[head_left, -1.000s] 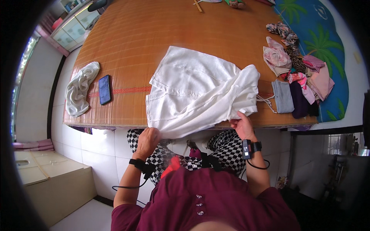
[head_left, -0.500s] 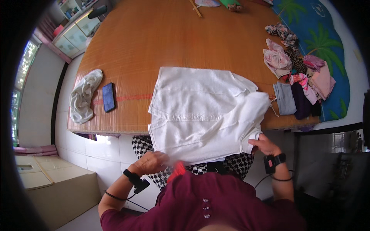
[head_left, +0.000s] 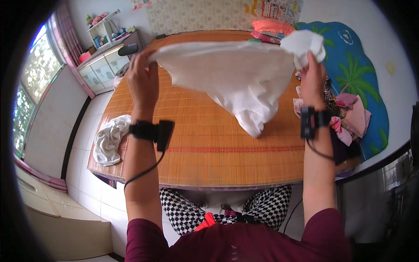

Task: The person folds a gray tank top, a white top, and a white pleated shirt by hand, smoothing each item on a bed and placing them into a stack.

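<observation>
A white garment (head_left: 231,65) is stretched in the air above the bed, its loose lower part hanging down in folds. My left hand (head_left: 145,81) is closed on its left end. At the other end my right hand (head_left: 313,81) grips a bunched portion, with white fabric puffed up above the fingers. What kind of garment it is does not show clearly. Both forearms reach forward, each wearing a black strapped device with a cable.
Under the garment lies a bed with a woven bamboo mat (head_left: 209,166). A crumpled white cloth (head_left: 109,142) rests at its left edge. On the right are folded and loose clothes (head_left: 351,115) beside a blue palm-tree panel (head_left: 349,56). Pink bedding (head_left: 273,28) is stacked at the far end.
Both hands have lifted the white garment off the mat, up and away from my body. The view has tilted up, showing the far wall. My left forearm now covers the phone's place.
</observation>
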`<move>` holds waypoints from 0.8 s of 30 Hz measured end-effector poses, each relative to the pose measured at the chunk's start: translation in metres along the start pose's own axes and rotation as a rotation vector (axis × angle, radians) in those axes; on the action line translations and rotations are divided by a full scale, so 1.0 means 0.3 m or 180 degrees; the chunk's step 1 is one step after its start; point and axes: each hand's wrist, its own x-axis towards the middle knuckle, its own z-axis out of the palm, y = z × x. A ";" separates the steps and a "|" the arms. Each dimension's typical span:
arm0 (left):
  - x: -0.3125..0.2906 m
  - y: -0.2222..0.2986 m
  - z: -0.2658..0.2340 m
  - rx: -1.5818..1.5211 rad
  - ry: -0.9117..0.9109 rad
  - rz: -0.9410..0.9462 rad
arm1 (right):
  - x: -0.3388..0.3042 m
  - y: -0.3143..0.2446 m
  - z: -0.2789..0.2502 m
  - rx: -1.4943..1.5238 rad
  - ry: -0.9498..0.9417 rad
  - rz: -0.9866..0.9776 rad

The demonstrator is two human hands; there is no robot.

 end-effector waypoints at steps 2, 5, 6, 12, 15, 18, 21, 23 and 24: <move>-0.124 -0.004 -0.005 -0.0015 -0.0233 0.0086 | -0.085 0.094 -0.130 -0.0320 0.0122 0.0314; -0.381 -0.033 -0.045 0.0137 -0.0908 -0.0287 | -0.339 0.232 -0.271 -0.0324 0.0252 0.0824; -0.484 -0.058 -0.050 0.0019 -0.1041 -0.0383 | -0.429 0.270 -0.316 -0.0307 0.0381 0.1141; -1.078 -0.062 -0.159 0.0423 -0.2183 -0.1266 | -0.960 0.487 -0.610 -0.0348 0.0695 0.2689; -1.244 -0.043 -0.243 0.0420 -0.2371 -0.1670 | -1.054 0.462 -0.648 -0.0312 0.0585 0.3122; -1.297 -0.027 -0.277 0.0469 -0.2197 -0.1607 | -1.021 0.454 -0.641 -0.0394 0.0785 0.3344; -1.287 -0.042 -0.257 0.0338 -0.2053 -0.1872 | -0.945 0.510 -0.668 -0.0501 0.0914 0.3244; -1.274 -0.062 -0.214 0.0188 -0.1990 -0.2046 | -0.896 0.554 -0.729 -0.0415 0.0816 0.3199; -1.268 -0.069 -0.197 0.0230 -0.1941 -0.1899 | -0.882 0.574 -0.759 -0.0373 0.0775 0.3195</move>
